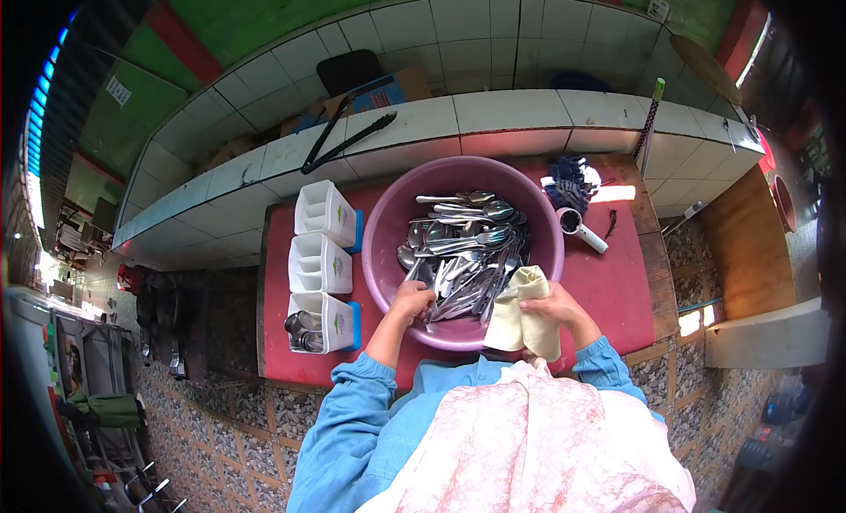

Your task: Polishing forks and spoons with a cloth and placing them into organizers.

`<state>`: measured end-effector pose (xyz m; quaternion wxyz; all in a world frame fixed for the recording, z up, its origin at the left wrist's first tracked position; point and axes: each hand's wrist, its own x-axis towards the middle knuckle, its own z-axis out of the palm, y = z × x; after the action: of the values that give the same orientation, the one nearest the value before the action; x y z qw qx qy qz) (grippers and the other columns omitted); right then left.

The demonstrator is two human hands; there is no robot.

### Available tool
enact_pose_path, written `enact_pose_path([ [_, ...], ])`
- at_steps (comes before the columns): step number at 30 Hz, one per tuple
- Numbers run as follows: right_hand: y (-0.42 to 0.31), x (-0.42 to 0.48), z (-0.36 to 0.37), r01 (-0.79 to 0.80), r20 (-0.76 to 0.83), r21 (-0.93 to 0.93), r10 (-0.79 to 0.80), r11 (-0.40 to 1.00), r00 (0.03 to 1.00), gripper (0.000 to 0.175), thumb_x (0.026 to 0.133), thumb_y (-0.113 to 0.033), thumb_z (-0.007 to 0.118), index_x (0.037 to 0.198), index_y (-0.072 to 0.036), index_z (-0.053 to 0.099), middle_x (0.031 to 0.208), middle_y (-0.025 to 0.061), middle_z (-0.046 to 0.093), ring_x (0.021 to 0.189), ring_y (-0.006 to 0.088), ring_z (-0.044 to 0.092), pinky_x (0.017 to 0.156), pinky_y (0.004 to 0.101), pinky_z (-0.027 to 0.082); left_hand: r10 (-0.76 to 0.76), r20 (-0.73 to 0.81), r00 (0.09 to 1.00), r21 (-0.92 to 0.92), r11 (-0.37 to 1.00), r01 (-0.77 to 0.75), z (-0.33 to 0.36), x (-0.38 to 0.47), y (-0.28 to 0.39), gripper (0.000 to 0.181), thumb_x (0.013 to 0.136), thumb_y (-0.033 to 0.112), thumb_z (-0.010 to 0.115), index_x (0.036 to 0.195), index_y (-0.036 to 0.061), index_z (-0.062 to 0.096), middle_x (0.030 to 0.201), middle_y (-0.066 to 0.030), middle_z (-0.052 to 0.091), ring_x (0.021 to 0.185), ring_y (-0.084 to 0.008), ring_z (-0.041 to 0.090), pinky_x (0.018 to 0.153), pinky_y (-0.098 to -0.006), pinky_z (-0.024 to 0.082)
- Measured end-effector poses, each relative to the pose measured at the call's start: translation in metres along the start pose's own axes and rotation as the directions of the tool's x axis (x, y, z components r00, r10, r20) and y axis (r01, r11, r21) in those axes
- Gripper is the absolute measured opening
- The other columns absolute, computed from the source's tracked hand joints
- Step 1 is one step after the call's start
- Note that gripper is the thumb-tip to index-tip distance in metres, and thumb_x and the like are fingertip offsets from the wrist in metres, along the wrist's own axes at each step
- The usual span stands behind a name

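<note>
A wide purple plastic basin (380, 248) holds a heap of metal spoons and forks (462, 248). Inside its near left rim, my left hand (414, 301) has its fingers closed around a piece of metal cutlery (414, 270); whether it is a spoon or a fork is hidden. My right hand (555, 308) grips a folded cream cloth (522, 315) over the near right rim. To the left stand white plastic cutlery holders (338, 321) in a row. The nearest one contains several spoons (304, 328), while the other two show bare compartments.
The basin stands on a red-topped table (615, 275) against a tiled ledge (509, 110). Black tongs (350, 139) lie on that ledge. Right of the basin are a dark bunched cloth (570, 182) and a white tubular object (585, 232). A wooden panel (747, 248) rises farther right.
</note>
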<state>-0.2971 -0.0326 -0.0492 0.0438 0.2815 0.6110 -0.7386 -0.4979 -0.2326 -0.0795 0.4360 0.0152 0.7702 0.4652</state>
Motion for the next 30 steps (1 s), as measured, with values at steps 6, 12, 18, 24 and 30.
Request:
enact_pose_path([
  [6, -0.004, -0.004, -0.002, -0.01, 0.013, 0.102, 0.009, 0.995, 1.0, 0.034, 0.066, -0.013, 0.066, 0.096, -0.002, 0.054, 0.091, 0.0033, 0.057, 0.081, 0.0116, 0.054, 0.073, 0.0264, 0.042, 0.012, 0.25, 0.968, -0.115, 0.993, 0.018, -0.013, -0.057, 0.005, 0.011, 0.07, 0.005, 0.049, 0.08, -0.001, 0.049, 0.054, -0.0074, 0.052, 0.038, -0.0099, 0.044, 0.032, -0.0222, 0.034],
  [12, -0.018, 0.003, 0.012, -0.024, 0.111, 0.732, -0.084, 0.681, 0.99, 0.04, 0.074, -0.02, 0.06, 0.107, -0.002, 0.045, 0.093, 0.0097, 0.056, 0.084, 0.0213, 0.056, 0.073, 0.0338, 0.047, 0.336, 0.334, 0.88, -0.192, 0.939, -0.286, 0.021, -0.091, 0.019, 0.017, 0.079, 0.009, 0.045, 0.095, 0.0023, 0.042, 0.056, -0.0001, 0.05, 0.044, -0.0031, 0.04, 0.039, -0.0173, 0.032],
  [18, -0.025, 0.014, 0.05, 0.228, -0.182, 0.553, -0.151, 0.801, 0.972, 0.036, 0.064, -0.002, 0.065, 0.097, -0.001, 0.052, 0.088, 0.0065, 0.057, 0.078, 0.0156, 0.056, 0.07, 0.0286, 0.046, 0.378, 0.397, 0.836, -0.097, 0.923, -0.371, 0.047, -0.099, 0.027, 0.014, 0.08, 0.01, 0.05, 0.09, 0.0018, 0.045, 0.051, 0.0032, 0.044, 0.045, -0.0024, 0.038, 0.042, -0.0169, 0.03],
  [24, -0.031, 0.014, 0.034, 0.197, -0.162, 0.329, -0.15, 0.924, 0.975, 0.03, 0.062, -0.002, 0.067, 0.09, -0.001, 0.056, 0.08, 0.0059, 0.059, 0.072, 0.0146, 0.057, 0.067, 0.027, 0.046, 0.328, 0.399, 0.856, -0.029, 0.938, -0.346, 0.041, -0.108, 0.035, 0.013, 0.079, 0.009, 0.05, 0.089, 0.0014, 0.045, 0.05, 0.0042, 0.044, 0.043, -0.0012, 0.037, 0.041, -0.0169, 0.028],
  [30, -0.022, 0.018, -0.01, 0.333, -0.336, 0.121, -0.277, 0.935, 0.9, 0.025, 0.064, -0.003, 0.066, 0.087, -0.001, 0.057, 0.081, 0.0057, 0.06, 0.073, 0.0122, 0.057, 0.066, 0.027, 0.047, 0.383, 0.373, 0.845, 0.042, 0.903, -0.427, 0.029, -0.114, 0.035, 0.011, 0.079, 0.01, 0.05, 0.085, 0.0011, 0.048, 0.048, 0.0047, 0.045, 0.043, -0.0007, 0.036, 0.041, -0.0173, 0.028],
])
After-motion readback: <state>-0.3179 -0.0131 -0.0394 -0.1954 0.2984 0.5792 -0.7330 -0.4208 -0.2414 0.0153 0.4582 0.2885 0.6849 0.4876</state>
